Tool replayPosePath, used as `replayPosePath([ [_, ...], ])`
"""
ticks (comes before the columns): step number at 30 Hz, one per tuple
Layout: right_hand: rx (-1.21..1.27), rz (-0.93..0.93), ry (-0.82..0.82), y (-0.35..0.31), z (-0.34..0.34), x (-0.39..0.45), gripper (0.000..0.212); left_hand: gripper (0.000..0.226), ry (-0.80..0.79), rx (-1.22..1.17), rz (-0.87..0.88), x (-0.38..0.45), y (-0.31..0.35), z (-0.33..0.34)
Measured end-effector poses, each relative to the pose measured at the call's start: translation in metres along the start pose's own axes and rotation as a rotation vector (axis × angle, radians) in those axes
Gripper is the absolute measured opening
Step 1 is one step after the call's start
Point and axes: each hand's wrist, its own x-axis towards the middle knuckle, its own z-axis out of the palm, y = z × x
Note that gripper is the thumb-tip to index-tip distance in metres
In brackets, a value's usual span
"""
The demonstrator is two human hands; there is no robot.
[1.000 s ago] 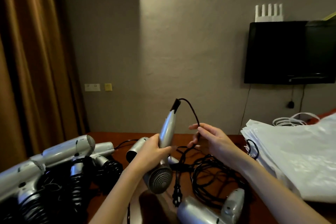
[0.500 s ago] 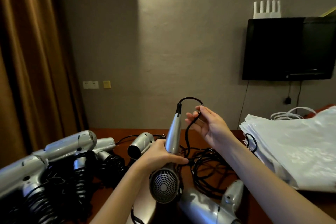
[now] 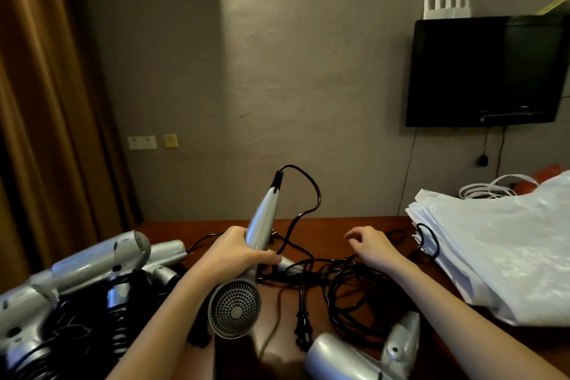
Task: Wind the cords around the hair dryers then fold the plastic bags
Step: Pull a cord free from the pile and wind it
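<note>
left hand (image 3: 229, 251) grips the hair dryer (image 3: 246, 259) handle-up over the table (image 3: 354, 225); right hand (image 3: 368, 245) has released the cord (image 3: 308, 194) — fingers relaxed, apparently empty — winding not yet begun.

Hair dryers: at least six silver ones can be counted. One is held up (image 3: 246, 274). One lies at the near edge of the table (image 3: 348, 358). One lies partly hidden behind the held one (image 3: 285, 262). At least three sit in the pile on the left (image 3: 101, 259); the exact number there cannot be told.
Hands: two, left hand (image 3: 233, 251) and right hand (image 3: 371, 245).
Plastic bags: one stack of white bags (image 3: 493, 253); single bags cannot be counted.
Loose cords: a black tangle (image 3: 342, 284); cannot be told apart.
Plug: one (image 3: 302, 328).
Television: one (image 3: 487, 71).
Wall plates: two, one white (image 3: 142, 142), one yellow (image 3: 170, 141).
Curtain: one (image 3: 46, 102).
</note>
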Motion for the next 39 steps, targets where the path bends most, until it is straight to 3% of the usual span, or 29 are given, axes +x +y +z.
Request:
replayPosePath([
  [5, -0.111, 0.108, -0.242, 0.010, 0.007, 0.024, 0.035, 0.031, -0.076, -0.070, 0.011, 0.012, 0.016, 0.005],
  [9, -0.089, 0.153, -0.337, 0.015, 0.008, 0.037, 0.026, 0.040, -0.092, -0.089, -0.013, 0.022, 0.027, 0.004],
  [11, -0.007, 0.138, -0.272, 0.015, 0.004, 0.038, 0.019, 0.039, -0.071, -0.042, -0.030, 0.026, 0.030, 0.006],
  [14, 0.200, -0.012, -0.111, 0.005, -0.017, 0.030, 0.025, 0.042, -0.036, -0.017, -0.047, 0.033, 0.035, 0.012],
  [17, 0.326, -0.139, -0.078, -0.019, -0.050, 0.014, 0.020, 0.037, -0.046, -0.051, -0.036, 0.035, 0.048, 0.026],
  [20, 0.361, -0.203, -0.065, -0.046, -0.076, 0.000, 0.015, 0.047, -0.078, -0.204, -0.018, 0.038, 0.065, 0.043],
  [27, 0.874, -0.199, -0.046, -0.081, -0.096, -0.033, 0.005, 0.030, -0.087, -0.589, 0.037, 0.028, 0.093, 0.058],
  [29, 0.931, -0.139, -0.023, -0.078, -0.093, -0.041, 0.011, 0.020, -0.054, -0.596, 0.060, 0.024, 0.094, 0.060],
  [31, 0.823, -0.107, -0.032, -0.068, -0.083, -0.050, 0.017, 0.019, 0.029, -0.622, 0.041, 0.023, 0.096, 0.059],
  [34, 0.604, -0.094, -0.164, -0.052, -0.061, -0.075, 0.021, 0.033, 0.119, -0.691, 0.004, 0.023, 0.095, 0.051],
  [37, 0.792, -0.030, -0.390, -0.033, -0.049, -0.090, 0.038, 0.031, 0.133, -0.634, 0.053, 0.018, 0.096, 0.041],
  [39, 0.757, -0.076, -0.503, -0.020, -0.050, -0.091, 0.044, 0.024, 0.174, -0.553, 0.082, 0.015, 0.095, 0.036],
])
